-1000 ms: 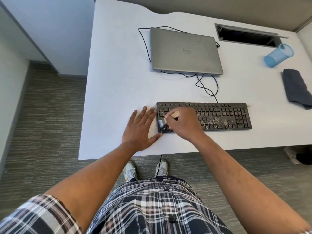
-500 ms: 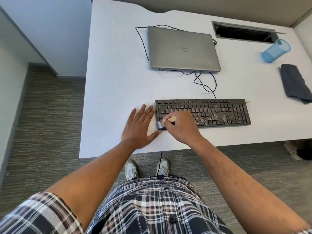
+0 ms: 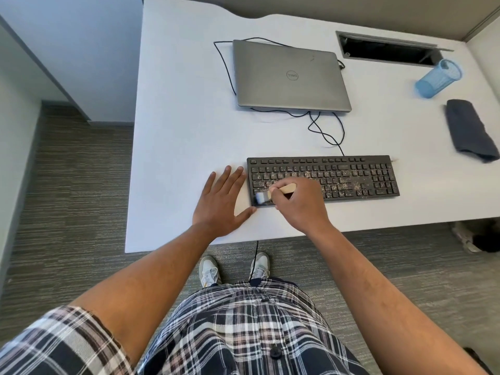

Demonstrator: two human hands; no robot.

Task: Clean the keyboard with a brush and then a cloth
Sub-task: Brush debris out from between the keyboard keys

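The brush [image 3: 266,195], gripped in the right hand [image 3: 299,205], is worked at the near-left corner of the crumb-strewn keyboard [image 3: 351,175] (left hand [image 3: 220,203] flat alongside), while the cloth [image 3: 469,129] lies unused far right.

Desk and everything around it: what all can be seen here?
Desk: one, white.
Keyboard: one, black, crumb-speckled, near front edge.
Brush: one, wooden handle, on keyboard's left end.
Laptop: one, silver, closed, behind keyboard.
Cables: black, around laptop.
Cup: one, blue, far right.
Cloth: one, dark grey, right edge.
Cable slot: one, back of desk.
Left hand: flat on desk, thumb touching keyboard.
Right hand: grips brush.
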